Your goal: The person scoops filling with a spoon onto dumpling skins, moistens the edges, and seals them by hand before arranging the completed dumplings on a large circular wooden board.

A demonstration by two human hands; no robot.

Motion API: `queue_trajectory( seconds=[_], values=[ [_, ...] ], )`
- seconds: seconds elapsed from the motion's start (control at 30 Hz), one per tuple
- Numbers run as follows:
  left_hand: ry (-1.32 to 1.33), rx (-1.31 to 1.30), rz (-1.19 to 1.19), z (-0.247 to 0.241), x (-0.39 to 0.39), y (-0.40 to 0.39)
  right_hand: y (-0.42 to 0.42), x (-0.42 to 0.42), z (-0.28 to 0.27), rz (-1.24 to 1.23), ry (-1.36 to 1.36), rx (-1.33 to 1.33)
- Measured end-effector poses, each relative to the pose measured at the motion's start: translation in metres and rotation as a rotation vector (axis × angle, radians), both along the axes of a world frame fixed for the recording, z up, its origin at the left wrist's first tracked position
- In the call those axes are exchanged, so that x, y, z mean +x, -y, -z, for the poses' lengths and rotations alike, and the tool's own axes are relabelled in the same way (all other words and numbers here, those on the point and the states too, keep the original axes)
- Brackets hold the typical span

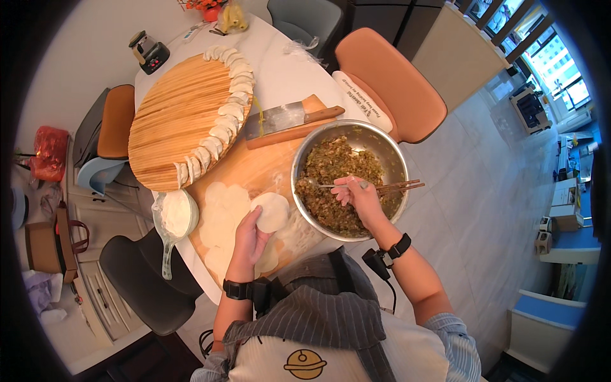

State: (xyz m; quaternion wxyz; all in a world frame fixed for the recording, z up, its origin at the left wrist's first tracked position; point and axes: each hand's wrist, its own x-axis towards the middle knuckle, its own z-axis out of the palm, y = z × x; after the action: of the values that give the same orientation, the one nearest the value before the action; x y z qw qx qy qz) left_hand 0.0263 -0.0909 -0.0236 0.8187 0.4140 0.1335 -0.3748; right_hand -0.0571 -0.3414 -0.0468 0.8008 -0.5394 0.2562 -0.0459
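My left hand (252,237) holds a round dumpling wrapper (271,211) above the floured wooden board (281,176). Over the steel bowl (400,157), my right hand (359,196) grips a metal spoon (324,185), whose tip reaches into the chopped filling (329,162). A pair of wooden chopsticks (405,185) extends past the bowl's right rim; their other ends are hidden behind my right hand. More dumpling wrappers (222,224) lie overlapping on the board near my left hand. Folded dumplings (223,132) line the right edge of a round slatted wooden tray (176,124).
A cleaver (286,117) rests on a wooden block beyond the board. At left, a handled bowl of flour (175,215) stands by the table's edge. An electric kettle (149,53), a bag of bananas (233,18) and a red flowerpot (211,13) are farther back. Chairs (391,81) surround the table.
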Motion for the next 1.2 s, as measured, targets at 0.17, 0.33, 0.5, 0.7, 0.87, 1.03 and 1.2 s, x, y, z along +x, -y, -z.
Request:
queue_trajectory(
  seconds=[0.17,0.33,0.5,0.7,0.87,1.03,1.2],
  values=[
    [0.023,0.02,0.022,0.0,0.002,-0.001,0.009,-0.01,-0.012,0.093,0.056,0.173],
    [-0.021,-0.119,0.138,-0.025,0.005,0.031,0.007,-0.025,-0.059,0.135,0.159,0.141],
    [-0.019,-0.253,0.177,-0.062,0.003,0.061,-0.023,-0.032,-0.102,0.164,0.295,-0.105],
    [-0.014,-0.407,0.176,-0.072,0.008,0.055,-0.033,-0.035,-0.099,-0.056,0.627,-1.071],
    [-0.029,-0.452,0.126,-0.072,0.011,0.043,-0.038,-0.032,-0.101,-0.337,0.819,-1.548],
    [-0.018,-0.448,0.117,-0.07,0.011,0.033,-0.035,-0.032,-0.106,-0.472,0.788,-1.532],
    [0.013,-0.345,0.086,-0.076,0.008,0.033,-0.036,-0.029,-0.112,-0.311,0.757,-1.227]
  ],
)
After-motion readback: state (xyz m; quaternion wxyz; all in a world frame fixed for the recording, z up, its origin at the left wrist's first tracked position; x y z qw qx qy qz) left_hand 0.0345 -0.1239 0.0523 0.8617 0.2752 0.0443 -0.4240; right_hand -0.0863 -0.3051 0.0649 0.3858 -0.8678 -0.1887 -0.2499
